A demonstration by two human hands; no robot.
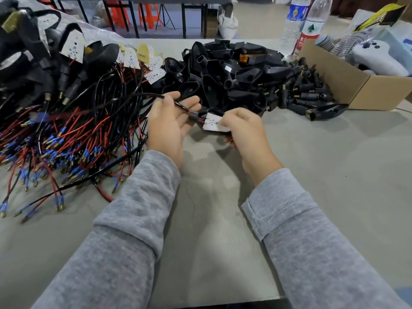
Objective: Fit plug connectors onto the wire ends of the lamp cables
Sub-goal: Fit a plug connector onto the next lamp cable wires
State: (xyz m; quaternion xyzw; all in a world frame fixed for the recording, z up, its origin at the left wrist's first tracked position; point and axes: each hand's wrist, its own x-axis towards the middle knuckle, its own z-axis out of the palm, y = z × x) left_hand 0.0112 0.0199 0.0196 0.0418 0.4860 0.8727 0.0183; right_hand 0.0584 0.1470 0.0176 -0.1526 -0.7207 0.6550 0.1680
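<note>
2 bare hands, left hand (166,128), right hand (244,132), grey fleece sleeves (133,219), right cuff w/ stitched hem

Head view: looking forward and down from the person's head, sitting close above the worktop (312,175).
Facing: taking in both forearms, reaching away from the lens.
Shared views: showing one view only.

Cable pile (66,130) on bench (334,175) at 9–10 o'clock. Housing heap (223,72) at 12, plug connectors (307,94) just right of it, at 1. Cardboard box (365,85) at 2, bottles (301,25) behind its left corner. Hands, left (169,128) & right (243,132), at centre, w/ one lamp cable (182,105) betw. them.
</note>
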